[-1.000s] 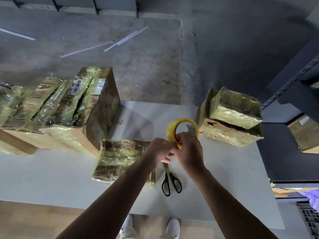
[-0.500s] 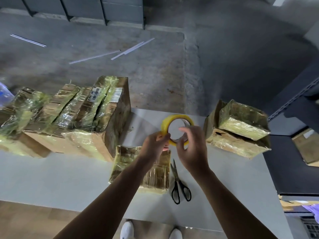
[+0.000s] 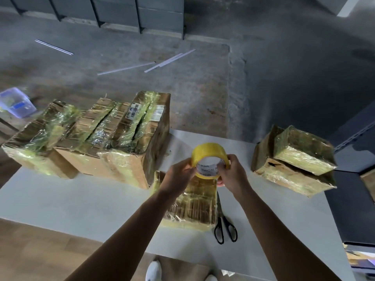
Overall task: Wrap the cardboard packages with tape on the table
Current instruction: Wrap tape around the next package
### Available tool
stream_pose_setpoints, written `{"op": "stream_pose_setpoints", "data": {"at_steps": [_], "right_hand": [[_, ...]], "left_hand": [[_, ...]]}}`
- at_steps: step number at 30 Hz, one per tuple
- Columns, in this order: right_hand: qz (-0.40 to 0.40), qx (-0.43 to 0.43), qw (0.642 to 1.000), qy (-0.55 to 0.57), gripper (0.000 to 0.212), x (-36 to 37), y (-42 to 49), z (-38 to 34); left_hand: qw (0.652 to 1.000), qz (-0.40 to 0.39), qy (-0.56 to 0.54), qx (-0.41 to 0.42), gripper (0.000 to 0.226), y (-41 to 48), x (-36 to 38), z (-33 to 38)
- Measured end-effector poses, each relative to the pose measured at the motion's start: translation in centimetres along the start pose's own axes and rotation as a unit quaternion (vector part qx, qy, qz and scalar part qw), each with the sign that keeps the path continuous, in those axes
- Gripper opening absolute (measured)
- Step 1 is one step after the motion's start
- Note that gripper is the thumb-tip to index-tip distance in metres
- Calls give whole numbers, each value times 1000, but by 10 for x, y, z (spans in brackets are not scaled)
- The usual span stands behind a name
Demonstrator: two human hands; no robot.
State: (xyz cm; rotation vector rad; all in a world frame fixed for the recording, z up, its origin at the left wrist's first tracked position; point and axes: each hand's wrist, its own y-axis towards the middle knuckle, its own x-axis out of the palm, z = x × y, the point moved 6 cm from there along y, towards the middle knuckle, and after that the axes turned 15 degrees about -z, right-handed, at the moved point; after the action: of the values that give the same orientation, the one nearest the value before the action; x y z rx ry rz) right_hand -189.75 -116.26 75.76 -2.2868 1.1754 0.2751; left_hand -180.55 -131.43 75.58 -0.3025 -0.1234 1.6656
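Note:
I hold a yellow tape roll (image 3: 205,152) up over the white table (image 3: 81,203), its white core facing me. My left hand (image 3: 178,176) grips the roll's left rim. My right hand (image 3: 233,172) grips its right side, fingers at the core. Right below the roll lies a small tape-wrapped cardboard package (image 3: 194,205), partly hidden by my left forearm. A row of larger wrapped packages (image 3: 97,136) fills the table's left half. Two more wrapped packages (image 3: 294,161) are stacked at the right.
Black-handled scissors (image 3: 224,228) lie on the table just right of the small package. A clear plastic box (image 3: 15,102) sits far left beyond the table. White strips (image 3: 168,60) lie on the concrete floor. Dark shelving (image 3: 353,134) stands close on the right.
The roll has turned from edge-on towards me, so its printed core now shows. My hands shifted around its rim. My head moved, sliding the scene rightward in view.

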Motion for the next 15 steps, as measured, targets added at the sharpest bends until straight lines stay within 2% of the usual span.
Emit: {"op": "stream_pose_setpoints", "data": {"at_steps": [2, 4, 8, 15], "right_hand": [[6, -14, 999, -37, 22, 7, -1, -2], [27, -31, 996, -85, 23, 12, -2, -4], [63, -73, 985, -146, 28, 13, -7, -12], [85, -101, 971, -200, 32, 16, -13, -15]], "left_hand": [[997, 39, -27, -57, 11, -1, -5, -7], [993, 35, -58, -94, 14, -4, -7, -8], [962, 16, -244, -119, 21, -6, -12, -8], [952, 47, -258, -155, 16, -14, -19, -2]]}}
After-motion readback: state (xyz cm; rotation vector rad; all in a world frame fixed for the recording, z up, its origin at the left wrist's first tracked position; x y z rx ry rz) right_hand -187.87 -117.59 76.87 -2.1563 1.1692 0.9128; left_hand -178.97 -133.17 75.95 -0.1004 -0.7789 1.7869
